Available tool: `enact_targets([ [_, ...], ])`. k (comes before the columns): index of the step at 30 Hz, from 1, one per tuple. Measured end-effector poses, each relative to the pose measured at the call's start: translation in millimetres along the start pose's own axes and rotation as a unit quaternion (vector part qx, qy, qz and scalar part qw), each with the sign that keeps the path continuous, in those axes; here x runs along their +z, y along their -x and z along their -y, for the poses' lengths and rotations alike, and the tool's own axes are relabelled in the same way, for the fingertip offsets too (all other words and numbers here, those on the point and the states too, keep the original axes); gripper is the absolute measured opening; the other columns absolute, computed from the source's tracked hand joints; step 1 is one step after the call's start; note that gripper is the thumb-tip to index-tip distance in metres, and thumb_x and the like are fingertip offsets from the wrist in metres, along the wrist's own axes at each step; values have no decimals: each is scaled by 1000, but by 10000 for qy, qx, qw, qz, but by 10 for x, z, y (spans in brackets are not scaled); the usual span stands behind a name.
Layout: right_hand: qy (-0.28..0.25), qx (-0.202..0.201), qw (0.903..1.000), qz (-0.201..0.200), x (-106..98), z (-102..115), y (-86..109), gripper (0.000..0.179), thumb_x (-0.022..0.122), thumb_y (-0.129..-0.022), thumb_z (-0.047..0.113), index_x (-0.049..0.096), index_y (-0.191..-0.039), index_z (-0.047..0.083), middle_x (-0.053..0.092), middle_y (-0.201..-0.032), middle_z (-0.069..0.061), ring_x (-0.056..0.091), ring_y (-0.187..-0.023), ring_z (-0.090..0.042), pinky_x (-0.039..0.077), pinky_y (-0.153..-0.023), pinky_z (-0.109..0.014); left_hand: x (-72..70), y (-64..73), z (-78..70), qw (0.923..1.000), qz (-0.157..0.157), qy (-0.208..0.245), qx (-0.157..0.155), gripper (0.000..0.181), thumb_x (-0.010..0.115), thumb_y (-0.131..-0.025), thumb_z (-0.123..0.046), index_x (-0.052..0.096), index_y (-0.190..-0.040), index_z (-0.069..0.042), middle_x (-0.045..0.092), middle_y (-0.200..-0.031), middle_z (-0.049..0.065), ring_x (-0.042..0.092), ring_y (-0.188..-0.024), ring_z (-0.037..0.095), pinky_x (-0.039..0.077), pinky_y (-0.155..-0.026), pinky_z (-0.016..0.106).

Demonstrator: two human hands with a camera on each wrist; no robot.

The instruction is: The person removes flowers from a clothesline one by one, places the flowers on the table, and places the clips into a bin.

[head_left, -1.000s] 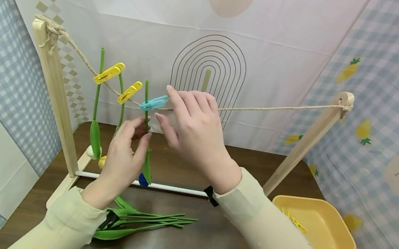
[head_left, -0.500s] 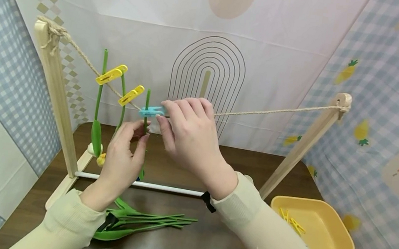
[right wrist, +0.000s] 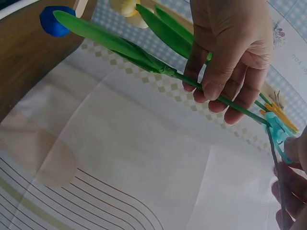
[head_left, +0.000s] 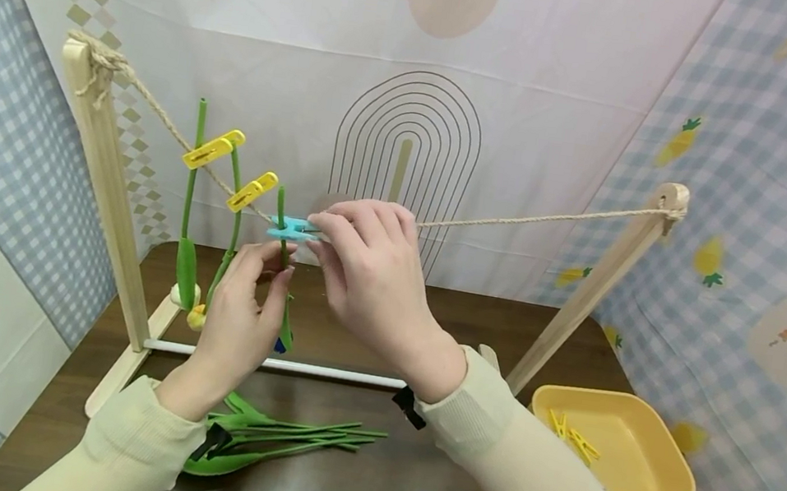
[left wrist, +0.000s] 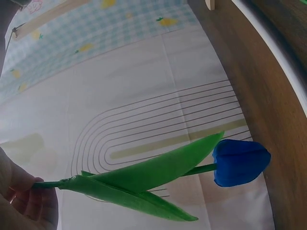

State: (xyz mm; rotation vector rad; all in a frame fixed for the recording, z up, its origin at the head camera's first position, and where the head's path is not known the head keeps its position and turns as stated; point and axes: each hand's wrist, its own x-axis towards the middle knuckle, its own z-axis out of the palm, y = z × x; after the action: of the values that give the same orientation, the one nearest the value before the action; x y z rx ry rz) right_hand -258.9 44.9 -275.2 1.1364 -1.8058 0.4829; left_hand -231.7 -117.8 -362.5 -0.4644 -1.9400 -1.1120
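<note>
My left hand [head_left: 243, 309] pinches the green stem of a blue artificial tulip [left wrist: 240, 163], which hangs bloom-down with two leaves. Just above those fingers, a light blue clothespin [head_left: 293, 229] lies across the stem at the twine line [head_left: 539, 220]. Thumb and fingers of my right hand [head_left: 375, 268] pinch the clothespin's handle end. In the right wrist view, the clothespin [right wrist: 274, 127] sits where stem and twine meet. To the left, two yellow clothespins [head_left: 213, 150] hold stems on the line, with a white bloom [head_left: 184, 296] and a yellow bloom [head_left: 196, 317] hanging below.
Wooden posts [head_left: 104, 199] carry the twine, joined low down by a white rod [head_left: 339, 374]. Several green stems [head_left: 309, 433] lie on the brown table [head_left: 422, 482]. At right stands a yellow tray [head_left: 650, 453] with yellow clothespins [head_left: 573, 439] inside.
My right hand has come from beside the blue clothespin to pinch its handles. The clothespin has gone from slanted to nearly level, and the tulip stem's top sits lower.
</note>
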Motion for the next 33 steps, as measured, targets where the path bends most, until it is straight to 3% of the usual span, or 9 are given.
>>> enact_targets([
  [13,-265,-305,9963,-755,-34,53,-1,9,68,-90,10,67,-98,5,62,-94,-4,58,-95,-23,40,-89,-40,8,30,17,9998,81,-25,171,25,57,-92,9,59,-115,1,59,-104,11,58,-94,20,46,-84,21],
  [22,-489,-163,9910,-1232,-109,4,4,12,68,-89,7,66,-100,3,61,-95,-9,58,-96,-27,40,-86,-43,-12,104,54,9996,230,-153,-44,23,57,-91,9,61,-113,1,59,-103,10,58,-92,18,46,-81,18],
  [28,-626,-135,9905,-1215,-150,-76,44,14,69,-87,4,65,-100,0,60,-94,-12,57,-92,-30,42,-81,-43,-26,134,97,9997,231,-111,-56,25,56,-91,11,61,-113,1,59,-103,10,58,-90,18,45,-79,17],
  [33,-581,-23,9939,-938,-173,-107,156,17,69,-85,3,64,-102,0,60,-95,-11,57,-92,-30,44,-82,-41,-44,141,104,9995,296,-80,-60,29,56,-92,9,60,-119,0,59,-105,9,58,-91,18,45,-80,18],
])
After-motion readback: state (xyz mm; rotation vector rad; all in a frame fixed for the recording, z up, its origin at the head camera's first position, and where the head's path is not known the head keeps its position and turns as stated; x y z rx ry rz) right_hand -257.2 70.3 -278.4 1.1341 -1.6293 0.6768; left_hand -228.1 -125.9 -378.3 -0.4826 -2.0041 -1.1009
